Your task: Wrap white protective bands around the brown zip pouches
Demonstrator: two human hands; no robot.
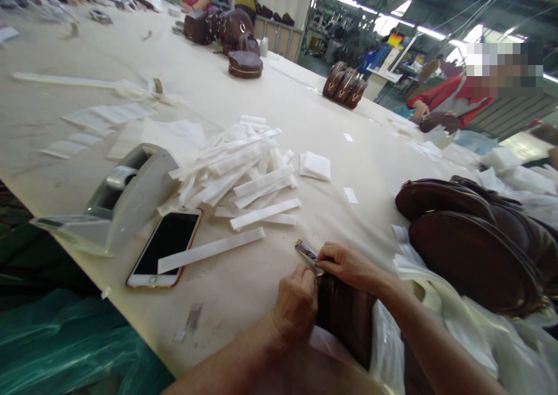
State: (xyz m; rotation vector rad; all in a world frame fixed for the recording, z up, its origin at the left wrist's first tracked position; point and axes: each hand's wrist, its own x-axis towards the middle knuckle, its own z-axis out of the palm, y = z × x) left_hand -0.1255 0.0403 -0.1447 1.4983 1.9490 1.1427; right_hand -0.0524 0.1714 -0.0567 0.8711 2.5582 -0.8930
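Over the upper end of a dark brown leather bag (pixel 344 311), we have both hands close together: our left hand (pixel 297 299) at the bag's left side, our right hand (pixel 347 265) across its top edge. The fingers of each are curled into a narrow pinch at the near end of a slim, shiny, patterned strip (pixel 307 251), whose other end juts out past our fingertips. From the grip, that strip's long axis runs away from us and to the left, while the bag lies just beneath and on our side of the grip, its length pointing back toward our body. Our right hand covers more of the bag's top; our left is close against its flank. Fingers hide the join, and the picture is soft there, so we cannot fairly tell whether the strip is fastened to the bag or only held against it.

Left of the grip lies a white-framed phone with a black screen (pixel 168 238), a flat white band (pixel 218 247) across it. Beyond the grip and to the left spreads a loose heap of flat white bands (pixel 248 168). To the right rest rounded dark brown leather bags (pixel 473 261).
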